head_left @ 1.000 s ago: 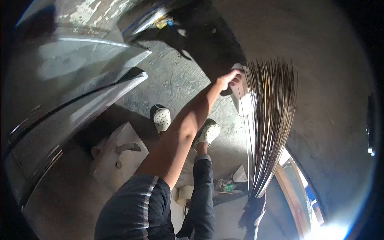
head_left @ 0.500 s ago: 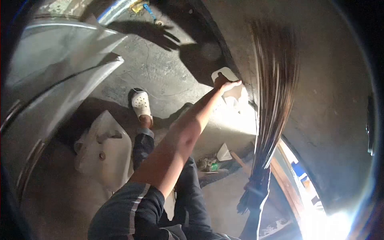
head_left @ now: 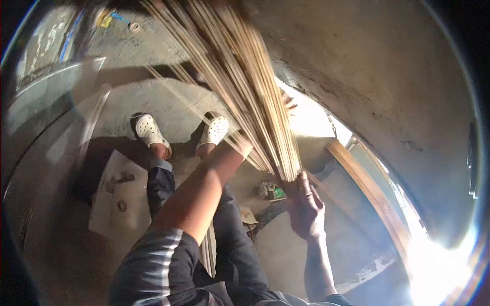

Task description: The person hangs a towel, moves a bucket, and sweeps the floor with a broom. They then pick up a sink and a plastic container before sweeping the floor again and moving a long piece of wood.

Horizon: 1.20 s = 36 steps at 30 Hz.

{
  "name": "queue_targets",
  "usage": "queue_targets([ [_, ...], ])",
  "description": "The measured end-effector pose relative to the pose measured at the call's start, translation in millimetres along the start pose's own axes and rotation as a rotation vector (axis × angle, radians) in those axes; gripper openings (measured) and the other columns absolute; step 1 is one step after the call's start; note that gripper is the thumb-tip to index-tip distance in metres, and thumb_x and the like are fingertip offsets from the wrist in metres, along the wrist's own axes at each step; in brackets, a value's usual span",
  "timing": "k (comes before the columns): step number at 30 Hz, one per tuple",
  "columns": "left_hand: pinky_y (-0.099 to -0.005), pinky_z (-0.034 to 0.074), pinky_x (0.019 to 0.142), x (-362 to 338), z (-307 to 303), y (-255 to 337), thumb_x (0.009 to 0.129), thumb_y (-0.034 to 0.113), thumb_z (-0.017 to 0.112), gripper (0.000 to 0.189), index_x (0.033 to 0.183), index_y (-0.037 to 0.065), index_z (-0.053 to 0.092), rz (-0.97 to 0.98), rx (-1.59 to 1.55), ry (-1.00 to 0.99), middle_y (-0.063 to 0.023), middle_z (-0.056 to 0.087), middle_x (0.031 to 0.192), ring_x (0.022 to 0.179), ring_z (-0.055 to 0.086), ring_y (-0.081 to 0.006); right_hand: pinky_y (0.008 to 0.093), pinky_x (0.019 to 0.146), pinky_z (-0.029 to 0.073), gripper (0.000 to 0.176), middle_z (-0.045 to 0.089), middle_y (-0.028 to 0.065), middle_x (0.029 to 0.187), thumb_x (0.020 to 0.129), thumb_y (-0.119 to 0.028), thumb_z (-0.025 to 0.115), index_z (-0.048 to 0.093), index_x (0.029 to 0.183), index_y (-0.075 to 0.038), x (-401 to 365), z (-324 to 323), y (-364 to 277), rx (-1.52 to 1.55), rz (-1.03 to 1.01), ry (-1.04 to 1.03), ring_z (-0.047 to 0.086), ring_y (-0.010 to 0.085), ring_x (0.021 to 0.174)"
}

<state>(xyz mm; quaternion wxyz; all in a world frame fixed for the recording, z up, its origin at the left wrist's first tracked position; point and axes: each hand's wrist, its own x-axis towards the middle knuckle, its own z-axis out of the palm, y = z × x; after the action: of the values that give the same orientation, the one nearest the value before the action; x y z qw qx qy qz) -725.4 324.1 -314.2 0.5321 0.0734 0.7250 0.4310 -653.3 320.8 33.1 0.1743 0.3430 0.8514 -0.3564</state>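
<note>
My right hand (head_left: 305,206) is closed around the base of a stick broom (head_left: 250,86), a bundle of thin stiff ribs fanning toward the top of the view. My left arm (head_left: 196,194) reaches forward and passes behind the broom. Most of my left hand is hidden there; only what look like fingertips (head_left: 291,104) show at the broom's right edge, against bright light. Whether that hand holds anything cannot be made out.
Two white clogs (head_left: 148,130) are on my feet on the concrete floor. A whitish plastic container (head_left: 120,201) lies at left. Crumpled litter with a green piece (head_left: 278,193) sits near a wooden strip (head_left: 370,188). A wall curves along the right, with strong glare below.
The broom has swung left across the view and now covers my left hand. The white container my left hand was on is no longer distinguishable. A second clog has come into view.
</note>
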Motion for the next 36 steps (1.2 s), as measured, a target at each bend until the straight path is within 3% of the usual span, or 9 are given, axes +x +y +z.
queue_targets([
  [7,-0.0407,0.045,0.09,-21,18,1,0.068,0.036,0.074,0.061,0.11,-0.001,0.049,0.247,0.109,0.015,-0.0193,0.046,0.126,0.113,0.049,-0.0325,0.0345,0.06,0.053,0.072,0.062,0.0159,0.093,0.073,0.0,0.064,0.038,0.138,-0.013,-21,16,30,0.128,-0.043,0.014,0.063,0.0297,0.072],
  [13,-0.0395,0.044,0.09,-99,-83,-35,0.074,0.031,0.07,0.042,0.102,0.0,0.06,0.594,0.486,0.303,-0.0163,0.048,0.126,0.113,0.049,-0.0287,0.0379,0.066,0.054,0.061,0.06,0.026,0.104,0.084,-0.003,0.054,0.033,0.14,-0.011,21,43,29,0.303,0.002,-0.021,0.065,0.0331,0.081],
  [17,-0.038,0.045,0.082,-160,-168,-78,0.077,0.029,0.068,0.037,0.097,-0.002,0.062,0.116,0.567,0.608,-0.0164,0.057,0.109,0.098,0.056,-0.0289,0.0429,0.06,0.053,0.053,0.06,0.0281,0.091,0.09,-0.011,0.048,0.033,0.14,-0.013,86,62,13,0.173,-0.043,-0.124,0.066,0.0371,0.076],
  [21,-0.0395,0.043,0.084,-232,-185,-82,0.074,0.034,0.073,0.053,0.106,-0.001,0.051,-0.39,-0.24,0.632,-0.0182,0.054,0.109,0.1,0.054,-0.0278,0.0482,0.068,0.048,0.045,0.06,0.0286,0.089,0.092,-0.023,0.046,0.038,0.136,-0.023,188,145,-44,-0.114,-0.077,-0.306,0.061,0.0428,0.083],
  [24,-0.041,0.043,0.085,-247,-149,-180,0.071,0.03,0.077,0.065,0.113,-0.001,0.04,-0.389,-0.186,0.686,-0.0151,0.05,0.107,0.098,0.051,-0.0282,0.0461,0.071,0.05,0.031,0.063,0.0209,0.093,0.085,-0.02,0.052,0.056,0.113,-0.011,305,276,-79,-0.169,-0.149,-0.444,0.062,0.0371,0.088],
  [27,-0.0412,0.041,0.089,-235,-168,-158,0.075,0.039,0.073,0.059,0.11,-0.003,0.05,-0.367,-0.071,0.628,-0.0163,0.044,0.113,0.104,0.047,-0.0278,0.0396,0.07,0.051,0.029,0.065,0.0163,0.095,0.08,-0.018,0.054,0.061,0.105,-0.007,361,323,-112,-0.37,-0.085,-0.356,0.064,0.03,0.088],
  [29,-0.0379,0.04,0.092,-237,-202,-127,0.079,0.04,0.069,0.056,0.114,-0.001,0.054,-0.344,-0.529,0.646,-0.0161,0.043,0.117,0.111,0.045,-0.0273,0.0408,0.068,0.052,0.025,0.066,0.0137,0.087,0.084,-0.026,0.052,0.064,0.095,-0.008,347,330,-84,-0.228,-0.038,-0.257,0.066,0.0275,0.083],
  [33,-0.0371,0.041,0.091,-237,-239,-116,0.079,0.038,0.069,0.056,0.11,-0.005,0.054,-0.154,-0.44,0.693,-0.0189,0.041,0.122,0.114,0.044,-0.027,0.0454,0.06,0.048,0.046,0.063,0.025,0.087,0.095,-0.022,0.036,0.03,0.14,-0.018,227,230,-105,-0.043,-0.071,-0.005,0.064,0.0378,0.077],
  [36,-0.0361,0.041,0.091,-239,-255,-116,0.078,0.037,0.071,0.058,0.109,-0.008,0.053,-0.223,-0.393,0.712,-0.0203,0.04,0.123,0.114,0.044,-0.0276,0.0412,0.061,0.049,0.046,0.062,0.0229,0.094,0.094,-0.017,0.043,0.035,0.139,-0.02,205,220,-129,-0.138,-0.206,0.015,0.064,0.0335,0.078],
])
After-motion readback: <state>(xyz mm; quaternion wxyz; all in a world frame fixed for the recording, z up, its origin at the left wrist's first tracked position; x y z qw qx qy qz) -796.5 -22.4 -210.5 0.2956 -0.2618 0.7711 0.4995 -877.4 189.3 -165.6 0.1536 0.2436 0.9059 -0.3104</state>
